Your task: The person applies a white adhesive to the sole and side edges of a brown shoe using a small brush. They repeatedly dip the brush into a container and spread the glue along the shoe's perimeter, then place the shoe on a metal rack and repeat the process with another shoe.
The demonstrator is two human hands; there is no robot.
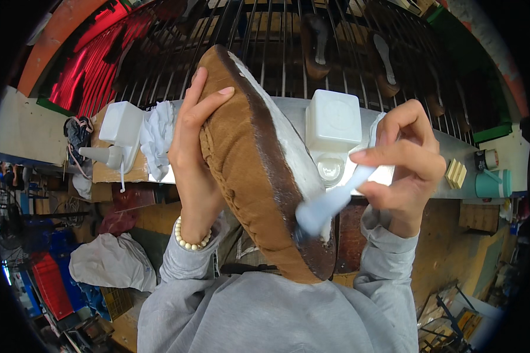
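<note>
Pinching a brush (330,209), right grip (405,167) flanks the shoe (244,156) left grip (189,138) holds.

Shoe upper (241,153) matt, suede-like; brush (331,205) plastic; container (334,119) smooth plastic; sweatshirt (259,317) matt cloth.

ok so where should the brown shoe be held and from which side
Hold the shoe by its brown upper, coming from the left, where the left hand already is. The shoe is tilted with its sole turned rightward; that face carries a white coating, possibly wet, and the right hand has a brush there. The rounded upper should suit a wrapped grip.
</note>
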